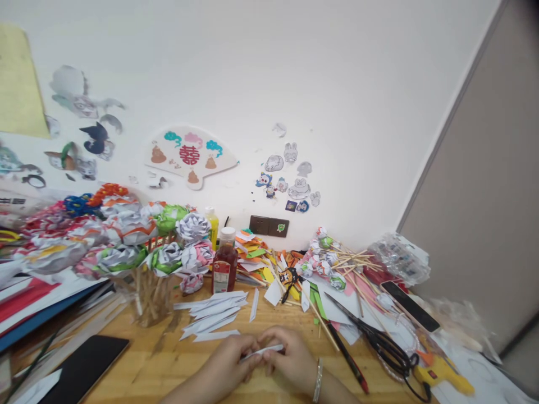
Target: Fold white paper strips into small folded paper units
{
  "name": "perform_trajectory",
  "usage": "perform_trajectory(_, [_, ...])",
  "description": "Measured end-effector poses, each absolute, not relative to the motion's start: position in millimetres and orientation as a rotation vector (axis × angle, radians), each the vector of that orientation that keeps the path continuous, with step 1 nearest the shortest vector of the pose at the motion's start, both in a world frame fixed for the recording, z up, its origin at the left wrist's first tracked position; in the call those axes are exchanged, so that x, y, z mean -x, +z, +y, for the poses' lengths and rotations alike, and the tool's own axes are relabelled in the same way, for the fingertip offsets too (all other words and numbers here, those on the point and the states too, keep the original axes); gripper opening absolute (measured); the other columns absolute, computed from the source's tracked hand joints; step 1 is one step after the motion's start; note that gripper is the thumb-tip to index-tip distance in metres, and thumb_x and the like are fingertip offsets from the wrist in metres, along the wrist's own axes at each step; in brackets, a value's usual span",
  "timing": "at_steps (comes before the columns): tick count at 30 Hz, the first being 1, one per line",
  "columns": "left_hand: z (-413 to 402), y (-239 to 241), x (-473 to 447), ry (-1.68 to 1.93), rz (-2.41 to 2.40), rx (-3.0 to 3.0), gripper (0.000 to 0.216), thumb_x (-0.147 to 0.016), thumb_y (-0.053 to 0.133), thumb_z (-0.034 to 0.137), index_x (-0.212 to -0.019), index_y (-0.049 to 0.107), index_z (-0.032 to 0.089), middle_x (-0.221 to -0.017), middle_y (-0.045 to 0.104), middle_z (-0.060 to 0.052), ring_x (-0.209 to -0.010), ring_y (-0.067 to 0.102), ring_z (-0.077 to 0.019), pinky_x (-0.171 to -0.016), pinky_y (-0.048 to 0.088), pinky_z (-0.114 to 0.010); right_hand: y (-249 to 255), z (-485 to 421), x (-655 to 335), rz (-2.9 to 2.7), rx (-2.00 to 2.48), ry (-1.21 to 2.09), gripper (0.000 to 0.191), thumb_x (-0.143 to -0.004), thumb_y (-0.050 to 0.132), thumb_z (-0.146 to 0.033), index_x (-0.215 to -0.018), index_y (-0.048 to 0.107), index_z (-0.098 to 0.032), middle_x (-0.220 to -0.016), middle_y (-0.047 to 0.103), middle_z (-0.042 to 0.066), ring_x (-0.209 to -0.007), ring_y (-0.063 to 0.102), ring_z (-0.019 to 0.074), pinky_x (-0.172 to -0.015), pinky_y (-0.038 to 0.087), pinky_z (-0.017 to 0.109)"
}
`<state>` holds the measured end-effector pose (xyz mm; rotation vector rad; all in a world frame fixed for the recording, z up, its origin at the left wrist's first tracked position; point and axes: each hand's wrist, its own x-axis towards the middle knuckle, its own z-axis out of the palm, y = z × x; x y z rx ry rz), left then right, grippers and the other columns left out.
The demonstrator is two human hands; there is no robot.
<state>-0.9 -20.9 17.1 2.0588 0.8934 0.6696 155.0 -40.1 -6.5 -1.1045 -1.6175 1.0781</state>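
Both hands meet low in the middle of the view, over the wooden table (138, 376). A narrow folded white paper strip (263, 352) runs between them. My left hand (231, 359) pinches its left end, and my right hand (290, 354), with a bracelet at the wrist, has the right end between thumb and fingers. The fingertips behind the strip are partly hidden. Just beyond the hands lies a loose pile of folded white paper strips (217, 314), with a single strip (254, 304) apart to its right.
Paper flowers on sticks (126, 224) stand in a clear container at left. A sauce bottle (225, 261) is behind the strips. To the right are scissors (379, 342), a pen (347, 356), a yellow glue gun (442, 376) and a phone (410, 306). A black flat object (86, 365) lies front left.
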Motion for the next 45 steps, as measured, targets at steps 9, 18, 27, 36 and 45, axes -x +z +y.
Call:
perform_trajectory(9, [-27.5, 26.9, -0.3, 0.643, 0.922, -2.182, 0.027, -0.076, 0.039, 0.032, -0.062, 0.057, 0.018, -0.059, 0.059, 0.002, -0.054, 0.048, -0.0111, -0.050, 0.031, -0.016, -11.3, -37.9, -158.5, -1.641, 0.999, 1.160, 0.030, -0.074, 0.047, -0.026, -0.102, 0.044, -0.018, -0.049, 0.050, -0.006, -0.044, 0.052, 0.0107, -0.049, 0.041, 0.022])
perform_trajectory(18, [-23.9, 26.8, -1.2, 0.701, 0.978, -2.096, 0.030, -0.074, 0.041, 0.036, -0.055, 0.051, 0.016, -0.049, 0.049, 0.004, -0.049, 0.043, -0.0096, -0.048, 0.030, -0.016, -11.3, -36.4, -158.3, -1.547, 1.010, 1.118, 0.031, -0.076, 0.042, -0.033, -0.102, 0.037, -0.017, -0.048, 0.048, -0.006, -0.037, 0.042, 0.0071, -0.040, 0.035, 0.018])
perform_trajectory(27, [-14.3, 13.2, -0.9, 0.621, 0.852, -1.804, 0.032, -0.071, 0.040, 0.045, -0.058, 0.042, 0.016, -0.038, 0.037, 0.009, -0.035, 0.034, -0.0061, -0.037, 0.023, -0.015, -8.4, -34.8, -159.2, -1.418, 1.005, 1.139, 0.017, -0.075, 0.043, -0.031, -0.084, 0.042, -0.017, -0.042, 0.044, -0.009, -0.033, 0.035, 0.0050, -0.034, 0.026, 0.014])
perform_trajectory(36, [-18.5, 17.8, -1.9, 0.665, 0.942, -2.001, 0.030, -0.073, 0.040, 0.039, -0.056, 0.047, 0.015, -0.041, 0.041, 0.007, -0.041, 0.040, -0.0079, -0.043, 0.030, -0.017, -15.6, -31.6, -155.6, -1.394, 1.061, 1.139, 0.013, -0.074, 0.043, -0.031, -0.076, 0.039, -0.019, -0.040, 0.048, -0.008, -0.030, 0.039, 0.0067, -0.033, 0.029, 0.015])
perform_trajectory(45, [13.2, 17.2, 33.5, 1.366, 1.659, -2.456, 0.031, -0.072, 0.042, 0.028, -0.100, 0.046, 0.015, -0.098, 0.053, -0.010, -0.093, 0.047, -0.0239, -0.080, 0.035, -0.037, 11.3, -31.2, -176.5, -1.643, 1.609, -0.022, 0.017, -0.069, 0.040, -0.009, -0.075, 0.054, -0.018, -0.089, 0.054, 0.008, -0.088, 0.047, 0.0214, -0.077, 0.033, 0.033])
